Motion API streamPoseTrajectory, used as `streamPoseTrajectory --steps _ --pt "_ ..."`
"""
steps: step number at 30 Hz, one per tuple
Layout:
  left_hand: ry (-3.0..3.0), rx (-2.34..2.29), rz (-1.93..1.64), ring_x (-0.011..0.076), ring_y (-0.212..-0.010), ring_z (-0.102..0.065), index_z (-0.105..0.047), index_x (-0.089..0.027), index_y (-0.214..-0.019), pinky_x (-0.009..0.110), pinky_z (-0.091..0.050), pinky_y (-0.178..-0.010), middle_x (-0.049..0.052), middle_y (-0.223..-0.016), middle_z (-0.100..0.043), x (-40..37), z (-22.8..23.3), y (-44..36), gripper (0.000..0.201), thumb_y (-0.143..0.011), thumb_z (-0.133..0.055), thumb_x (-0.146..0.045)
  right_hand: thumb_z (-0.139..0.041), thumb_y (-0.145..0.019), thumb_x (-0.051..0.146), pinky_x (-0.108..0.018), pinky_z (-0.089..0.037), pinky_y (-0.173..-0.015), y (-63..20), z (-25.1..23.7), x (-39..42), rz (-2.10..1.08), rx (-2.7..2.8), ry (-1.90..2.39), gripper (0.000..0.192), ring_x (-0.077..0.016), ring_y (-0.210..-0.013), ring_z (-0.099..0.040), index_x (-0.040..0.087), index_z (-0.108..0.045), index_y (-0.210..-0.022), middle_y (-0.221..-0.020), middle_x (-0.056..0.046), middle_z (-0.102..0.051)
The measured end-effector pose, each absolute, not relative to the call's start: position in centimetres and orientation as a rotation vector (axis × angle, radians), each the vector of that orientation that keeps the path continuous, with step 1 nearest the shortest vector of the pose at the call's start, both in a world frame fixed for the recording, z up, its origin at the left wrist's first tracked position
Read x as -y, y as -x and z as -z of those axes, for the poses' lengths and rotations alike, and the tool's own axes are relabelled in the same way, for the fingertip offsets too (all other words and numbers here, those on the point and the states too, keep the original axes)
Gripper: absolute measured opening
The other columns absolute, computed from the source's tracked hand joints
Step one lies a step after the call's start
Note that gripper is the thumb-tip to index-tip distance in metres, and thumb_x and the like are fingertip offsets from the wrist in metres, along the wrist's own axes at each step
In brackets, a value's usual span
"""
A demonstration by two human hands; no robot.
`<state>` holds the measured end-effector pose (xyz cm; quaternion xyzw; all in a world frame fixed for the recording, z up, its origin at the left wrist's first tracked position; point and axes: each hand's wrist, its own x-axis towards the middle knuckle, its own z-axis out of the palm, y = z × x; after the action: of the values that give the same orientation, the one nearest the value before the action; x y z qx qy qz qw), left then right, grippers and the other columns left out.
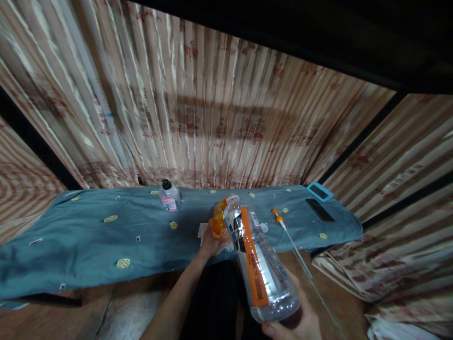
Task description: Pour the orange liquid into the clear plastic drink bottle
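bottle (260,264) is gripped by the base in the right hand (300,323), tilted with its neck over the blue cloth (106,236). left hand (211,241) is closed on an orange cap-like piece (219,219) just beside the neck; can't tell exactly what it is. best bet: keep the base steady, line the orange piece square to the neck. clear plastic, orange label strip, looks nearly empty. small spray bottle (169,195) and phone (319,210) lie well apart.

I read it as a home sleeping nook: striped curtains (219,118) hung around a teal quilt (88,236) on wood floor (134,307).
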<state>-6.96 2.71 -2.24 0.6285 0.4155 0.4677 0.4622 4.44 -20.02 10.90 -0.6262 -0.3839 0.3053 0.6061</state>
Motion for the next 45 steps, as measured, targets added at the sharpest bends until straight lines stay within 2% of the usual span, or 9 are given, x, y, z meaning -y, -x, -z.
streamPoseTrajectory --steps 10,25,31,45 --pt "-1.537 -1.004 -1.161 0.0215 -0.087 -0.062 -0.049 -0.02 -0.102 0.035 -0.05 -0.078 0.002 -0.094 -0.062 -2.6 2.2 6.9 0.043 -0.064 -0.069 -0.028 -0.079 -0.046 0.067 -0.024 -0.057 -0.073 -4.8 -9.9 20.1 -0.702 0.896 1.472 0.098 -0.0268 -0.09 -0.073 0.018 -0.049 -0.125 -0.1 -0.007 -0.075" --pt "-1.515 -1.039 -1.148 0.0242 -0.093 -0.062 -0.052 -0.022 -0.101 0.035 -0.049 -0.082 0.001 -0.095 -0.064 -2.7 2.3 6.9 0.046 -0.061 -0.071 -0.03 -0.086 -0.042 0.058 -0.021 -0.057 -0.073 -4.6 -9.9 20.1 -0.698 0.844 1.407 0.091 -0.0231 -0.087 -0.073 0.023 -0.055 -0.12 -0.097 -0.002 -0.076" --pt "-1.539 -1.025 -1.141 0.0228 -0.089 -0.061 -0.049 -0.019 -0.099 0.037 -0.049 -0.081 0.004 -0.093 -0.063 -2.6 2.1 6.9 0.044 -0.062 -0.071 -0.031 -0.084 -0.046 0.059 -0.024 -0.058 -0.07 -4.6 -9.9 20.0 -0.729 0.866 1.391 0.09 -0.0256 -0.086 -0.074 0.023 -0.053 -0.123 -0.097 -0.003 -0.077" --pt "-1.529 -1.023 -1.145 0.0223 -0.089 -0.061 -0.051 -0.021 -0.102 0.033 -0.048 -0.08 0.002 -0.094 -0.063 -2.6 2.1 7.0 0.045 -0.062 -0.069 -0.03 -0.085 -0.047 0.057 -0.019 -0.056 -0.069 -4.5 -9.9 20.1 -0.731 0.838 1.375 0.088 -0.0211 -0.082 -0.074 0.024 -0.054 -0.122 -0.094 0.0 -0.076"
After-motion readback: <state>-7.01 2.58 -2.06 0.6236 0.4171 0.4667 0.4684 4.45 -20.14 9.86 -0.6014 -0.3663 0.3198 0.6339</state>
